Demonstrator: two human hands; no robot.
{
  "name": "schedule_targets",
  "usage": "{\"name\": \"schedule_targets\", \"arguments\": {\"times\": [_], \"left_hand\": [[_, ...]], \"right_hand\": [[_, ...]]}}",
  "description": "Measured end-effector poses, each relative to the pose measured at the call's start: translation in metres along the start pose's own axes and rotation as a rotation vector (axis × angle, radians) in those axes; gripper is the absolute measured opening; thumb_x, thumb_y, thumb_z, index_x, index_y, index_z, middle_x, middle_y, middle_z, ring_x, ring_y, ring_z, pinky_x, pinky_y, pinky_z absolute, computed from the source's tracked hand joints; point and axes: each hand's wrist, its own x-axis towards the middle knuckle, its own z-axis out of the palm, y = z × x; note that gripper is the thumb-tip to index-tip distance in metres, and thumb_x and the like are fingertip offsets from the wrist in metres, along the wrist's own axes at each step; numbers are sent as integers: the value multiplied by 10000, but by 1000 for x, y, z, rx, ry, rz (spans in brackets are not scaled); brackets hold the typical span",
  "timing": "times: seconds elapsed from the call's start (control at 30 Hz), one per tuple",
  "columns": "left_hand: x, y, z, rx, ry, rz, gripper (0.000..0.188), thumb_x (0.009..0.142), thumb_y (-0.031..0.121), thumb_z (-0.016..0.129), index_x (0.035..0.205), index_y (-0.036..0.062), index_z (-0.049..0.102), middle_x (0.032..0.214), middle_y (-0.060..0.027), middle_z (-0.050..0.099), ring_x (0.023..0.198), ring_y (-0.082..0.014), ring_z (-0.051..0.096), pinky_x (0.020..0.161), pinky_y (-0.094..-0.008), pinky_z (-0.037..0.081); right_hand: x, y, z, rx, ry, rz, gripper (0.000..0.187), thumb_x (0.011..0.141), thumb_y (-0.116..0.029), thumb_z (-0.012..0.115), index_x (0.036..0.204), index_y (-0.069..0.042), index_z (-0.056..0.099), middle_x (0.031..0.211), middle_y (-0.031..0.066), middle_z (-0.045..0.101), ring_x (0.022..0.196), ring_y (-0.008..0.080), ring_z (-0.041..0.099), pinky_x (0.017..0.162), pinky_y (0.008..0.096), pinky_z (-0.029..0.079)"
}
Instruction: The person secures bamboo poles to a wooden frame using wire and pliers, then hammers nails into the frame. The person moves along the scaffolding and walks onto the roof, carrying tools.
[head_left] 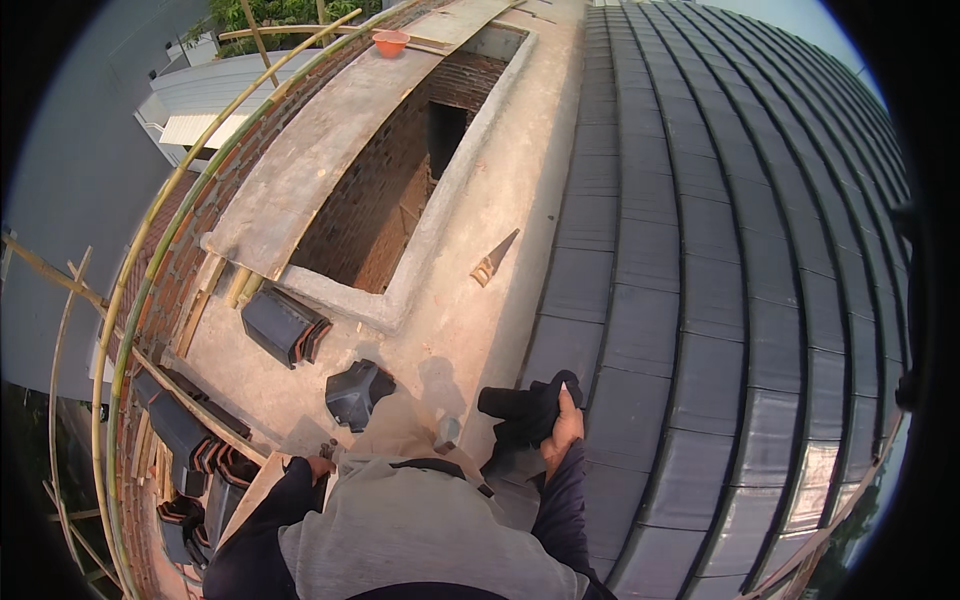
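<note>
Beside the roof's edge, my right hand (564, 432) is closed on a bunched black cloth (525, 410), with the thumb on top. The cloth's exact kind is not clear. My left hand (319, 467) is low at my left side, partly hidden by my sleeve and clothing, so its fingers do not show well. A small dark thing lies by it that I cannot make out. In front of me a dark three-armed ridge tile (360, 393) lies on the concrete ledge (470, 335). Farther ahead lies a handsaw (493, 260) with a wooden handle.
Grey roof tiles (640, 330) slope along the right. An open brick-lined shaft (375, 205) drops ahead, partly covered by a long board (330, 150) bearing an orange bowl (391, 42). Stacked ridge tiles (280, 325) stand left, near bamboo poles (128, 330) along the edge.
</note>
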Motion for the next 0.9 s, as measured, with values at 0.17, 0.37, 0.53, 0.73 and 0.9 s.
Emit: {"name": "schedule_targets", "arguments": {"times": [0.17, 0.37, 0.53, 0.73, 0.9], "left_hand": [[-6, 67, 0, 815, -301, 818, 291, 713, 118, 708, 963, -30, 687, 960, -155, 678, 867, -284, 641, 771, -434, 494], [64, 247, 2, 405, -252, 138, 296, 762, 189, 670, 1001, 17, 697, 982, -165, 686, 924, -281, 643, 792, -415, 492], [92, 471, -16, -46, -161, -152, 307, 803, 249, 637, 1033, 57, 706, 1000, -172, 693, 972, -278, 645, 810, -399, 490], [8, 831, -51, 403, 113, 563, 244, 685, 182, 744, 752, -38, 661, 767, -137, 655, 702, -252, 608, 667, -402, 470], [-32, 1037, -20, 85, 152, 565, 202, 688, 144, 724, 675, -42, 646, 641, -128, 607, 579, -222, 567, 581, -406, 431]], "right_hand": [[122, -55, 76, -79, 20, 0, 400, 953, -275, 588, 1191, 45, 566, 1098, 184, 666, 972, 301, 670, 866, 417, 551], [291, -102, 158, -63, 72, -17, 415, 946, -279, 601, 1180, 62, 558, 1119, 207, 654, 981, 316, 667, 887, 417, 541], [392, -178, 223, -35, 131, -18, 447, 948, -297, 601, 1198, 69, 553, 1122, 208, 659, 1021, 337, 659, 911, 442, 535], [507, -247, 282, 118, 81, -102, 428, 970, -261, 551, 1291, 17, 501, 1100, 199, 669, 1026, 342, 656, 914, 448, 538], [654, -282, 324, 27, 121, -26, 446, 949, -252, 593, 1273, 44, 511, 1096, 189, 662, 1010, 324, 656, 889, 426, 539]]}}
